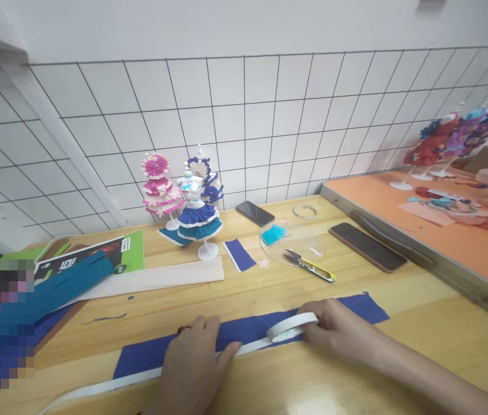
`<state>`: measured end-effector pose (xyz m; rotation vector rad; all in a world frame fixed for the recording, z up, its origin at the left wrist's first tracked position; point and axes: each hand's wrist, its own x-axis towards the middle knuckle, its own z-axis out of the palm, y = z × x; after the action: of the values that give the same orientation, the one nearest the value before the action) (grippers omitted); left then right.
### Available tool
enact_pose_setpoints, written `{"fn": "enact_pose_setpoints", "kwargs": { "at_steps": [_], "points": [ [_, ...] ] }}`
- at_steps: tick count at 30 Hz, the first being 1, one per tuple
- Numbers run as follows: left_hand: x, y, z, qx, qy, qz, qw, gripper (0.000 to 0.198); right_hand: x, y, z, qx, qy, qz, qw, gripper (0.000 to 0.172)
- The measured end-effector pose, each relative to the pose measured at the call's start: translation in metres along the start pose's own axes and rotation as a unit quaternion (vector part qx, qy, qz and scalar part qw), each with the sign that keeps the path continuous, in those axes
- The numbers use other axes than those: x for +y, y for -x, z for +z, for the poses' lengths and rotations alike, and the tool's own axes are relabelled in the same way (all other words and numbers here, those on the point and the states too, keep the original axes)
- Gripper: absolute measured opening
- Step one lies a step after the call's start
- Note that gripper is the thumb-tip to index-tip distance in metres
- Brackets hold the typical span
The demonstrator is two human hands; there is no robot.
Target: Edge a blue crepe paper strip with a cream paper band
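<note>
A long strip of dark blue crepe paper (248, 328) lies across the wooden table in front of me. My left hand (194, 366) rests on it near its left part, fingers slightly spread and thumb apart, pressing the paper and the white tape (127, 377) along its near edge. That tape's loose end trails off to the lower left. My right hand (334, 325) pinches a roll of white tape (287, 324), tilted over the blue paper, with the tape running from it back under my left hand. The right hand's fingertips are partly hidden.
Small dress stands (198, 216) with paper skirts stand at the back. Thread snips (311, 266) lie on a clear round plate (265, 249). Two phones (367, 246) (255, 213), a small blue piece (239, 255) and a pale paper strip (161, 278) lie around. An orange-topped table (451, 236) adjoins right.
</note>
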<state>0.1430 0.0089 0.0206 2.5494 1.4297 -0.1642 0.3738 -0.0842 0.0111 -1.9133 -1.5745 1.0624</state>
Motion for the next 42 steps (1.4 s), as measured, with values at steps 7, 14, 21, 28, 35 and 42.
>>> {"fn": "enact_pose_setpoints", "kwargs": {
  "at_steps": [7, 14, 21, 28, 35, 42],
  "points": [
    [0.015, -0.002, 0.002, 0.011, -0.051, -0.039, 0.998, 0.033, 0.004, 0.002, -0.002, 0.016, 0.048, -0.018, 0.999, 0.024],
    [0.029, -0.006, 0.006, 0.025, -0.085, -0.064, 0.994, 0.044, 0.0, 0.006, -0.007, 0.018, 0.077, -0.015, 0.997, 0.023],
    [0.041, -0.01, 0.002, 0.024, -0.105, -0.084, 0.991, 0.053, 0.003, 0.008, -0.01, 0.024, 0.096, -0.008, 0.995, 0.021],
    [0.055, -0.013, -0.002, -0.006, -0.112, -0.002, 0.994, 0.023, -0.001, 0.01, -0.016, 0.006, 0.083, -0.032, 0.996, 0.019],
    [0.056, -0.017, 0.008, -0.1, -0.01, 0.093, 0.991, 0.024, 0.001, 0.012, -0.017, 0.023, 0.102, -0.029, 0.994, 0.02],
    [0.053, -0.013, 0.004, -0.078, 0.085, 0.088, 0.989, 0.014, 0.0, 0.011, -0.022, 0.026, 0.129, -0.051, 0.99, 0.024]
  ]
}}
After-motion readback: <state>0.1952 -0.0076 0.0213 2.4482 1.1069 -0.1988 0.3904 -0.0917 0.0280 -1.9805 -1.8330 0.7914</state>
